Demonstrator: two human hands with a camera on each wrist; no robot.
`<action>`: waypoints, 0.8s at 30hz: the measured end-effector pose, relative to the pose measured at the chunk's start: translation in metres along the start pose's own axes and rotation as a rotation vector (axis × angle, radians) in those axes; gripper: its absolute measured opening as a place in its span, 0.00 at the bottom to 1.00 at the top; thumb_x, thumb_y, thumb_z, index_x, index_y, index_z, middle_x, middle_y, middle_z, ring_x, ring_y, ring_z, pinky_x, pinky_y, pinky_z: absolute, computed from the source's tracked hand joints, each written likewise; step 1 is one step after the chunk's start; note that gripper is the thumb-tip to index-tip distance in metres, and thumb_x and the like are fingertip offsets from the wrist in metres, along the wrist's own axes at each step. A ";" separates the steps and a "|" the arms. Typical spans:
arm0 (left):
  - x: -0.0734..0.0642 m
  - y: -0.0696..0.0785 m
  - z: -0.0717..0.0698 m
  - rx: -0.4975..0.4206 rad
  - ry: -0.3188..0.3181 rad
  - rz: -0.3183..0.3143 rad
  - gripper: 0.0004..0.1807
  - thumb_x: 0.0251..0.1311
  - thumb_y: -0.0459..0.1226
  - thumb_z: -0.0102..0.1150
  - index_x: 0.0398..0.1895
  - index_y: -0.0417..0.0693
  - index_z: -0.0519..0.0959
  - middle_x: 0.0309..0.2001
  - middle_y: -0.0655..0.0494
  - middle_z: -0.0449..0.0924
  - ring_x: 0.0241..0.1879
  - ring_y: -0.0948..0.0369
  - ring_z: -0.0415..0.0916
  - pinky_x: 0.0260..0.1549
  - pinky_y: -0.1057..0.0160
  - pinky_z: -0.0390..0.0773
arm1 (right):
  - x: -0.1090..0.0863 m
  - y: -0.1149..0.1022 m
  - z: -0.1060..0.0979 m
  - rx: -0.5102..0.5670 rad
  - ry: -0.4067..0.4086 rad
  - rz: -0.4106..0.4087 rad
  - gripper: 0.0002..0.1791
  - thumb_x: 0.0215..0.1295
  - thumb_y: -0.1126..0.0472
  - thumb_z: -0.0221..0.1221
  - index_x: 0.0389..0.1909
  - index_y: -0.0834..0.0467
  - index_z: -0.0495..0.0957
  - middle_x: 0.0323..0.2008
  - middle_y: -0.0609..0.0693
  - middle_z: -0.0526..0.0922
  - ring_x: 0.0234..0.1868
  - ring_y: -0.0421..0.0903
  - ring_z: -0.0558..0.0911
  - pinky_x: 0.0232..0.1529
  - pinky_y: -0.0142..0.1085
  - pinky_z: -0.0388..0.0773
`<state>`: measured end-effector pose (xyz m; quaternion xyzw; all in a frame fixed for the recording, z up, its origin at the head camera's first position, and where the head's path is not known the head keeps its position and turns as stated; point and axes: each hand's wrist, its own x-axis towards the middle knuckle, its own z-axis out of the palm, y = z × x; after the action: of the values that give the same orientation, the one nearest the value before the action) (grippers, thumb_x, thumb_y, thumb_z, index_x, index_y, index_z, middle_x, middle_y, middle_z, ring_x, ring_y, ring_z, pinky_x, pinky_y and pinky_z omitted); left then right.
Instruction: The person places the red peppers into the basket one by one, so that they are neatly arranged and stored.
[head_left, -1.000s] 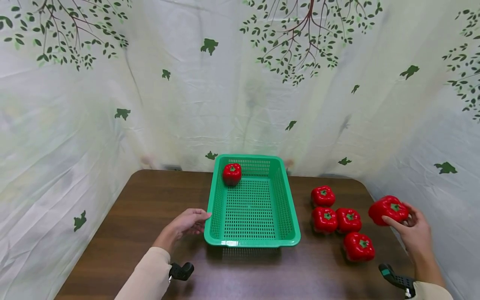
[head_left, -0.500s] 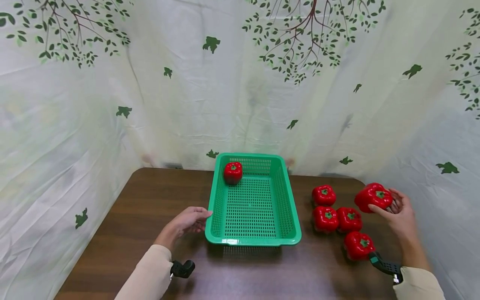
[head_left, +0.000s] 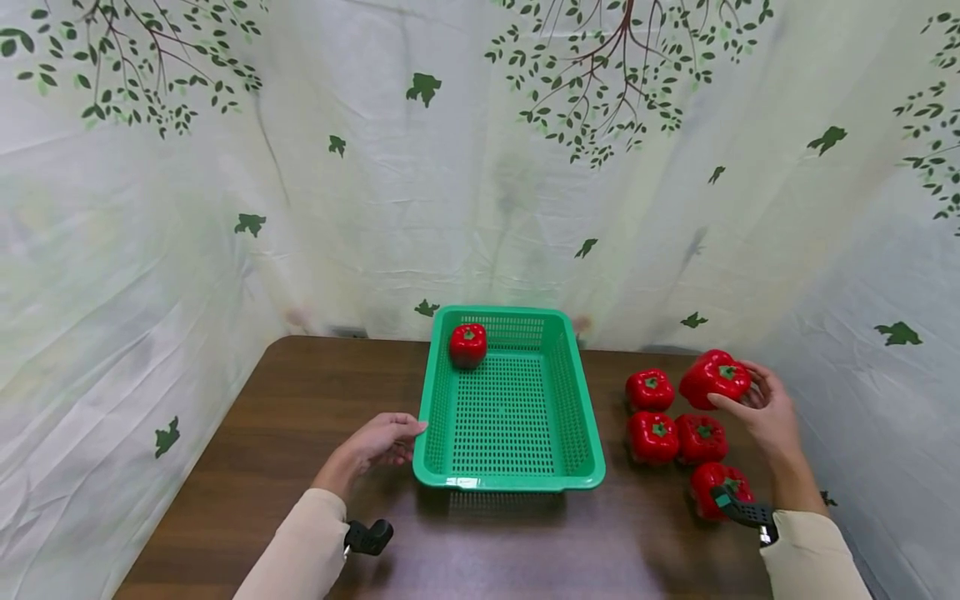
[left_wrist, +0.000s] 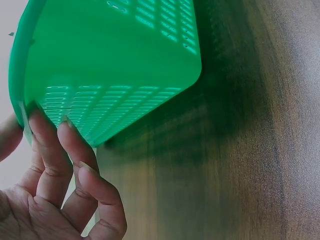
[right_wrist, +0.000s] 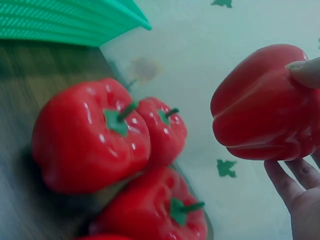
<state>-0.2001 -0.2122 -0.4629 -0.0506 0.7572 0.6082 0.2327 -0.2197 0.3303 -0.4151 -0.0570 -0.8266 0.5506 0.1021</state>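
Note:
In the head view my right hand (head_left: 768, 412) grips a red bell pepper (head_left: 715, 379), raised above the table behind the loose peppers. The right wrist view shows the held pepper (right_wrist: 262, 105) between thumb and fingers, apart from the others. My left hand (head_left: 381, 442) pinches the left rim of a green plastic basket (head_left: 588, 417). Seen from the left wrist, the thumb is outside the rim and the fingers (left_wrist: 75, 145) lie under it against the slotted wall. One red pepper (head_left: 468, 346) sits in the basket's far left corner.
Several red peppers (head_left: 652, 438) stand grouped on the brown wooden table (head_left: 322, 383), right of the basket. The nearest pepper (head_left: 708, 490) is partly covered by the right wrist camera (head_left: 742, 508). A leaf-patterned white cloth (head_left: 495, 208) hangs behind the table.
My right hand has carried the held pepper leftward and slightly up, from the table's right edge to behind the loose peppers. The left hand stays on the basket rim.

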 end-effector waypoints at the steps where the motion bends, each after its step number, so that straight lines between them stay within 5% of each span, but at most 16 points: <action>1: 0.000 0.000 0.000 -0.004 0.001 -0.001 0.15 0.66 0.46 0.57 0.39 0.41 0.78 0.30 0.53 0.78 0.29 0.58 0.76 0.31 0.63 0.75 | 0.001 -0.001 0.002 0.009 -0.007 -0.009 0.40 0.61 0.56 0.65 0.71 0.52 0.55 0.65 0.55 0.62 0.53 0.34 0.68 0.43 0.16 0.70; 13: 0.001 0.002 0.000 0.006 -0.014 0.017 0.13 0.67 0.45 0.55 0.37 0.44 0.76 0.29 0.54 0.76 0.29 0.57 0.76 0.31 0.62 0.75 | 0.010 -0.012 0.038 0.168 -0.093 -0.076 0.40 0.60 0.60 0.66 0.69 0.56 0.56 0.61 0.50 0.65 0.55 0.36 0.69 0.47 0.17 0.70; 24: 0.000 0.001 -0.001 0.011 -0.007 0.007 0.14 0.66 0.46 0.57 0.37 0.44 0.76 0.30 0.53 0.77 0.30 0.57 0.77 0.31 0.62 0.74 | 0.016 -0.022 0.061 0.140 -0.145 -0.021 0.44 0.62 0.58 0.65 0.72 0.58 0.49 0.69 0.60 0.58 0.70 0.59 0.59 0.52 0.22 0.70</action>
<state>-0.2009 -0.2124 -0.4619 -0.0444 0.7599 0.6050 0.2336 -0.2489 0.2701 -0.4155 -0.0010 -0.7917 0.6087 0.0514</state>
